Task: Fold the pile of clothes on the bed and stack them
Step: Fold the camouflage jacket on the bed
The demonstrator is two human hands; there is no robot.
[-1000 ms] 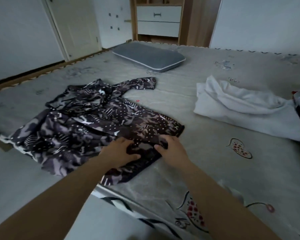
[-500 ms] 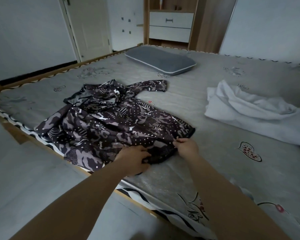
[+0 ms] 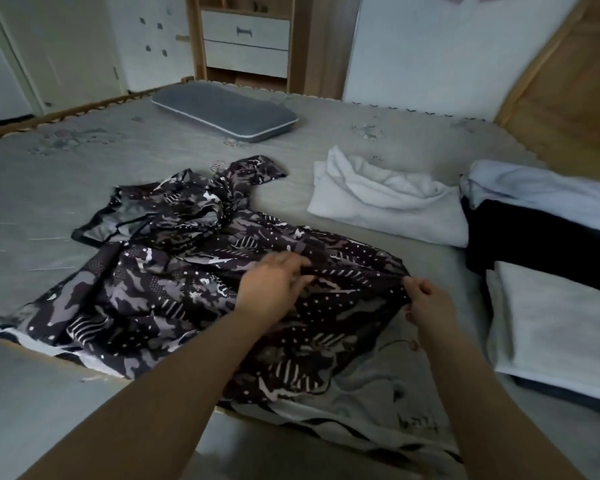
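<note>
On the bed [image 3: 430, 271], both hands have lifted the patterned garment [image 3: 174, 292] — right hand [image 3: 428, 301] pinching its edge, left hand [image 3: 274, 285] seemingly gripping a fold.

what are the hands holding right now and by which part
Both hold the dark patterned garment. The right hand pinches its right edge; the left hand grips a fold near the middle.

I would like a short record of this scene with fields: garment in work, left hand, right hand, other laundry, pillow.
garment in work: dark patterned garment, spread crumpled on the bed
left hand: grips a fold near its middle
right hand: pinches its right edge
other laundry: white towel beyond; black and white pieces at right
pillow: grey, at far side
</note>
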